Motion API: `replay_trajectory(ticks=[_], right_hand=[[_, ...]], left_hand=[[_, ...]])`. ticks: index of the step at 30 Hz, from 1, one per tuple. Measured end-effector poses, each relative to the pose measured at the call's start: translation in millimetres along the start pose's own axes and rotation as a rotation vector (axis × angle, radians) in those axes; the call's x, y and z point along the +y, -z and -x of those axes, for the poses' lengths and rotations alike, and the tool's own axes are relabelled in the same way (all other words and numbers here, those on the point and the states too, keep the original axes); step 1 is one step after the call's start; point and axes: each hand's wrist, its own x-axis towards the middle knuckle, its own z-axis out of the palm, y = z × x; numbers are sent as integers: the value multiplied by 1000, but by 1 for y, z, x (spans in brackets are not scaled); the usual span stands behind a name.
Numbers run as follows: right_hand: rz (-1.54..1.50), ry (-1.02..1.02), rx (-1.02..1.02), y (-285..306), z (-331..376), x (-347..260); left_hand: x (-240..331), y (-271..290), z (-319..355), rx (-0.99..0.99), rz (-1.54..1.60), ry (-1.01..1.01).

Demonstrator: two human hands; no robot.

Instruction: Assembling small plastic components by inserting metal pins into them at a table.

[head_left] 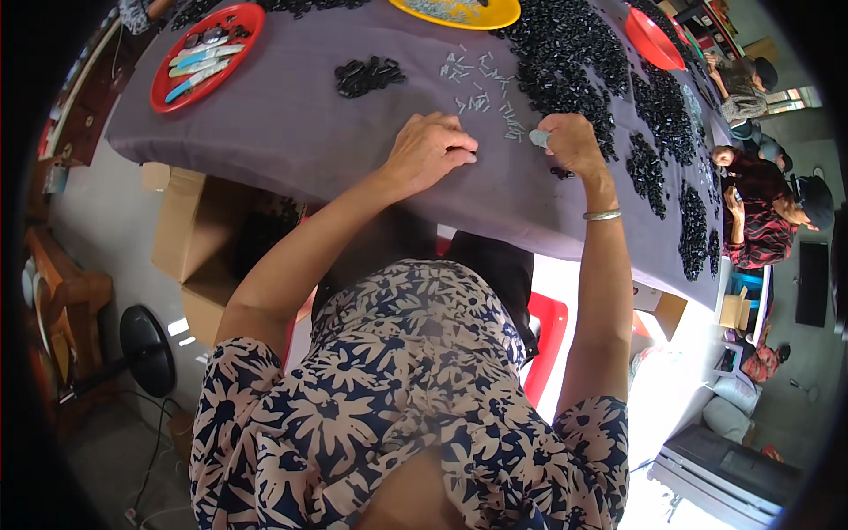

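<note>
My left hand [427, 152] is above the purple-grey tablecloth near its front edge. Its fingers are curled and pinched together; whatever they hold, if anything, is too small to make out. To its right my right hand [574, 141] is closed in a fist, and a bracelet circles that wrist. A pale grey patch [539, 138] shows at the thumb; I cannot tell whether it is a finger cover or something held. Beyond and between my hands lie thin grey pins [481, 102], loosely scattered. A few small black pieces [562, 173] lie just below my right hand.
Large heaps of small black pieces [565, 71] cover the table's right side; a smaller pile [369, 77] lies left of centre. A red tray [168, 95] holds blue-and-white tools. A yellow dish [464, 19] and red bowl [652, 40] stand farther back. Other people [768, 208] sit at right.
</note>
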Motion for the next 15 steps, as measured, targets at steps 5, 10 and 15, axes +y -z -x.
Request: replay_trajectory(ticks=[5, 10, 15], right_hand=[[-521, 215, -17, -27, 25, -15], [-625, 409, 31, -64, 36, -35], [-527, 389, 66, -63, 43, -42]], left_hand=[[4, 1, -1, 5, 6, 23], [6, 0, -3, 3, 31, 49], [3, 0, -2, 9, 17, 49]])
